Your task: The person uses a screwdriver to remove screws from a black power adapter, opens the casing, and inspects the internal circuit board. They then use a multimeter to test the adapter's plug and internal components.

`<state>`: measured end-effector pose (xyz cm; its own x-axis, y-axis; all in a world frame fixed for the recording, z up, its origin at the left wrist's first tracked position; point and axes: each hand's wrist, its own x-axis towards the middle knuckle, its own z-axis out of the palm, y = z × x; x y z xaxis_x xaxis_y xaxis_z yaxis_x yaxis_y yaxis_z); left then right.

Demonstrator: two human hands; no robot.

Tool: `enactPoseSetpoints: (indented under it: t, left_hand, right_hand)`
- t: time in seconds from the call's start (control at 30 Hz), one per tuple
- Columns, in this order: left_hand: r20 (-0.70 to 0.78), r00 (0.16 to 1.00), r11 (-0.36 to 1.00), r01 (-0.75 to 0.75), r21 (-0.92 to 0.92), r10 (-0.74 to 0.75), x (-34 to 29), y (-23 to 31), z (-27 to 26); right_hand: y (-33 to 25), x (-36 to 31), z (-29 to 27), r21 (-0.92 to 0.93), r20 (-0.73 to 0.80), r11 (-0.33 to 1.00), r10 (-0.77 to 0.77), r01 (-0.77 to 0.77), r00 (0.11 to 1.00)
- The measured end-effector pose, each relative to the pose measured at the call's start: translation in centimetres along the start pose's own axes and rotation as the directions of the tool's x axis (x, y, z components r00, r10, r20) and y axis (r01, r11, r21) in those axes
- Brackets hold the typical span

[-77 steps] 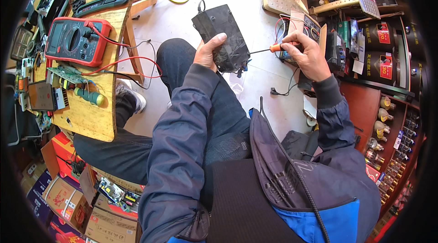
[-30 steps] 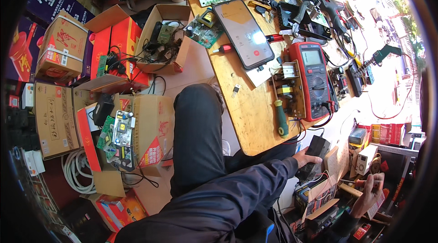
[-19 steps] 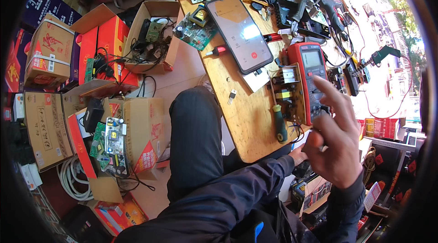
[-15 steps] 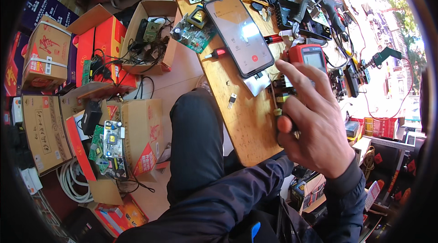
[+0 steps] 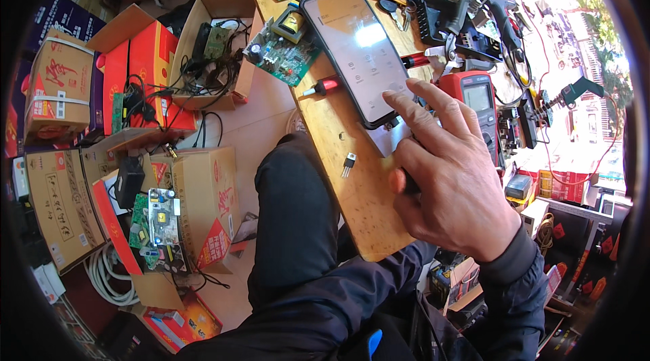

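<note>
My right hand (image 5: 457,185) is over the wooden bench, two of its fingers stretched onto the lower part of a phone's lit screen (image 5: 362,56). Its thumb and nearest finger are bent together, and a small dark bit shows between them that I cannot make out. My left sleeve (image 5: 365,280) crosses low in front and ends under the right hand, so my left hand is hidden. Beneath the phone lie a red-handled tool (image 5: 325,86) and a silvery flat piece (image 5: 384,136). A three-legged transistor (image 5: 349,163) lies on the bare wood nearby.
Left of the phone, a green circuit board (image 5: 281,56) overhangs the bench edge (image 5: 345,219). A red multimeter (image 5: 474,100) stands to the right, with tools and cables (image 5: 474,12) heaped beyond. On the floor at left are cardboard boxes (image 5: 206,205) with boards and cords.
My right hand has moved slightly left, and its fingertips have come down onto the phone screen. The red round button on the screen no longer shows. The view has shifted a little.
</note>
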<state>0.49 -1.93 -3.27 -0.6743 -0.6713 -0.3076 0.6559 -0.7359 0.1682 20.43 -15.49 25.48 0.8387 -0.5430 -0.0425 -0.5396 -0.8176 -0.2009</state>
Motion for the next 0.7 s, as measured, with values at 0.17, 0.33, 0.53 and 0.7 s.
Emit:
enactPoseSetpoints:
  t: [0.17,0.33,0.53,0.7]
  left_hand:
    - [0.003,1.0,1.0,-0.014,-0.014,0.014,0.0,-0.1,-0.1]
    - [0.01,0.999,0.999,-0.032,-0.014,0.032,0.2,-0.7,0.1]
    - [0.022,0.999,0.993,-0.029,0.11,0.027,-0.2,-0.7,1.3]
    - [-0.037,0.999,0.989,-0.019,0.144,0.025,-1.3,-0.5,2.1]
  right_hand:
    - [-0.4,-0.7,-1.0,-0.045,-0.039,0.999,0.014,-0.016,0.999]
    - [-0.9,-4.6,-3.7,-0.081,-0.122,0.995,0.052,-0.062,0.991]
    - [-1.4,-15.6,-6.0,0.19,-0.284,0.897,0.439,-0.398,0.852]
    - [-1.8,-28.2,-4.4,0.547,-0.485,0.613,0.787,-0.569,0.381]
